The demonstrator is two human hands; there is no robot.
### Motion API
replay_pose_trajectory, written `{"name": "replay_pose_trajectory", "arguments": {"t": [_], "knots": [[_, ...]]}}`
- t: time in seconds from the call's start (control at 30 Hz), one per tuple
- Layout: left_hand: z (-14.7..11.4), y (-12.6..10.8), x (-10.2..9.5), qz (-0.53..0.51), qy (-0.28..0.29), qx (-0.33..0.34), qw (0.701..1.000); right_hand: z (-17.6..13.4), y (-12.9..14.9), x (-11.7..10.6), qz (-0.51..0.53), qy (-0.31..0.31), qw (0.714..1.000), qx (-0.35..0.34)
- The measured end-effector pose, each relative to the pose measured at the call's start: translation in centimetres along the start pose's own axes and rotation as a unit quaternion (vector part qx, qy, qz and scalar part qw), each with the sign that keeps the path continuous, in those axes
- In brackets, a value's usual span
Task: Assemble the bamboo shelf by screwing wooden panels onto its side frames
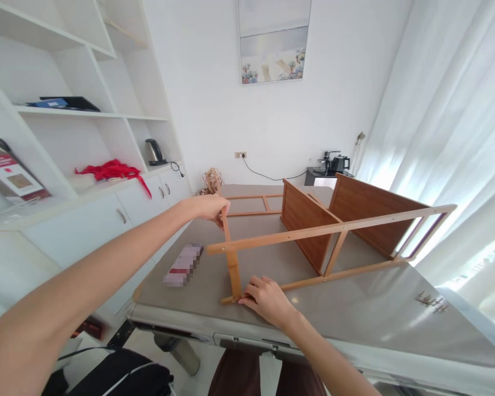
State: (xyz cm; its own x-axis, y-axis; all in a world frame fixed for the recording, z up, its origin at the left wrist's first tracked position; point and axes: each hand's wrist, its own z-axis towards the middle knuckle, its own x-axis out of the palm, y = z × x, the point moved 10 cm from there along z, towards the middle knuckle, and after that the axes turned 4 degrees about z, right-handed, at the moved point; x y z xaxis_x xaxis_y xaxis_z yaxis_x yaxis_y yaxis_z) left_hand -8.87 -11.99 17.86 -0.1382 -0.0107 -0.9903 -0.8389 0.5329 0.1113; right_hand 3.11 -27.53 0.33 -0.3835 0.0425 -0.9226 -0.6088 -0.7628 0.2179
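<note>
A wooden shelf frame point(272, 237) lies on its side on the table, with slim rails and two brown panels at its right part. My left hand point(213, 208) is closed around a thin wooden crossbar point(226, 226) at the frame's left end. Low at the same end, my right hand point(268, 300) has its fingers curled onto the bottom rail, close to the corner where a short upright bar point(233, 273) meets it. The right fingertips are partly hidden against the wood. A phone point(183, 265) lies left of the frame.
The grey tabletop point(355, 313) has rounded corners. Several small screws point(432, 301) lie in a pile at its right. White shelving point(119, 118) with an electric kettle point(153, 152) stands left. Coffee equipment point(334, 163) sits beyond the table; a white curtain point(449, 121) hangs right.
</note>
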Motion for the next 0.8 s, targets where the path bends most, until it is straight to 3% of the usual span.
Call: {"name": "replay_pose_trajectory", "arguments": {"t": [0.3, 0.57, 0.67, 0.8], "knots": [[0.4, -0.5, 1.0, 0.036, 0.030, -0.003, 0.999, -0.9, -0.6, -0.4, 0.023, -0.042, 0.999, 0.006], [-0.4, -2.2, -0.2, 0.057, 0.023, 0.004, 0.998, -1.2, -0.8, -1.2, 0.090, -0.069, 0.993, 0.021], [-0.6, -2.6, -0.5, 0.060, 0.018, 0.004, 0.998, -1.3, 0.0, -3.5, 0.133, -0.131, 0.982, 0.004], [-1.2, -3.0, -0.8, 0.055, 0.001, 0.010, 0.998, -2.5, 3.4, -10.6, 0.098, -0.297, 0.945, -0.092]]}}
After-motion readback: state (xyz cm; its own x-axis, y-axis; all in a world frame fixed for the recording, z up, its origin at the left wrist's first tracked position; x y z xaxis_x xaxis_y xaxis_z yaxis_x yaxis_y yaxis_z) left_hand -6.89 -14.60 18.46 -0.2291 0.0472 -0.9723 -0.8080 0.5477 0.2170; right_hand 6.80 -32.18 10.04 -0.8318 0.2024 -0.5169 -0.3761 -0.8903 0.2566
